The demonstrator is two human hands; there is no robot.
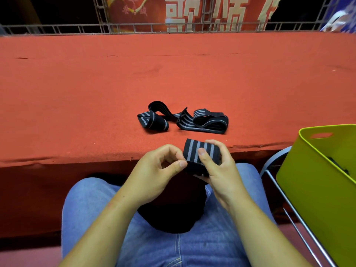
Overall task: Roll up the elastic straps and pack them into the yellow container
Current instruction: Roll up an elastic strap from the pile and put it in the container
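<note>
Both hands held one strap (200,154) above the lap, near the table (77,93) edge: the right hand (221,170) gripped the roll, the left hand (158,170) pinched its loose end. Rolling looked nearly complete; next, probably, placement into the yellow container (317,189) at right. Two straps (183,118) lay unrolled farther off.

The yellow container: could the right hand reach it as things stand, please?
Probably yes: the yellow container stands open to the right of the right hand, nothing between them, though it grips the rolled strap.
</note>
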